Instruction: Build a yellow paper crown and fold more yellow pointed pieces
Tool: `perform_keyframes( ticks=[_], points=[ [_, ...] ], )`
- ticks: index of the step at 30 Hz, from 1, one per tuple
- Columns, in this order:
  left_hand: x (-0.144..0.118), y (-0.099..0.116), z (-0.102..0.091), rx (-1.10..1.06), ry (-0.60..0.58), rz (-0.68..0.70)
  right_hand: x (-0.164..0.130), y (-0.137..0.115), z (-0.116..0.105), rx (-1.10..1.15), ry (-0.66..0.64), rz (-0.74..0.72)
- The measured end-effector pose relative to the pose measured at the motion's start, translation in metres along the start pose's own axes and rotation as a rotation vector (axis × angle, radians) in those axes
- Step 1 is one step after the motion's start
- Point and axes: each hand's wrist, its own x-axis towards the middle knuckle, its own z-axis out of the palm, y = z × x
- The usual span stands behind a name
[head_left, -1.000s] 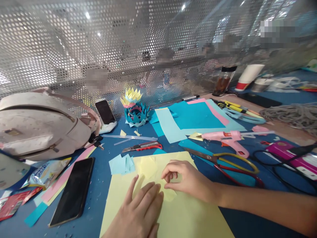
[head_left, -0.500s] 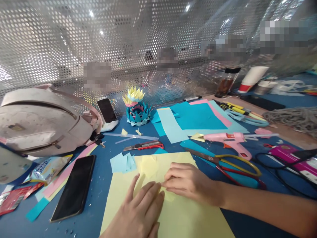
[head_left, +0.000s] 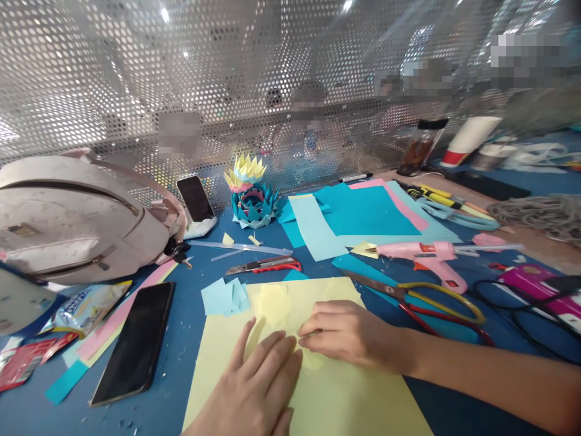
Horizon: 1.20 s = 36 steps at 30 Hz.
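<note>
My left hand lies flat, fingers spread, pressing a small pale yellow paper piece onto a large yellow sheet. My right hand rests beside it, fingertips pressed down on the same small piece where the two hands meet. Just beyond the hands lie a stack of small yellow squares and a stack of light blue squares.
Scissors, a pink glue gun and a red box cutter lie beyond. A black phone sits left, a grey backpack far left. A folded paper flower stands before a perforated metal screen. Blue sheets are at centre right.
My right hand has flattened from a raised pinch down onto the small yellow piece. My left hand has stayed in place.
</note>
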Motion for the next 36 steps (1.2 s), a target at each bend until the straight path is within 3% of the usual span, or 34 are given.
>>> perform_keyframes(
  ticks=[27,31,36],
  points=[
    [0.0030,0.0011,0.0049,0.022,-0.010,0.028,0.0054,-0.0061,-0.0041,0.167,-0.003,0.061],
    [0.0038,0.0011,0.0044,-0.008,-0.003,0.016,0.0057,-0.0044,-0.0074,0.061,-0.017,0.017],
    [0.0018,0.0015,0.0059,-0.013,-0.019,0.017,0.0046,-0.0081,-0.0068,-0.041,-0.062,0.077]
  ],
)
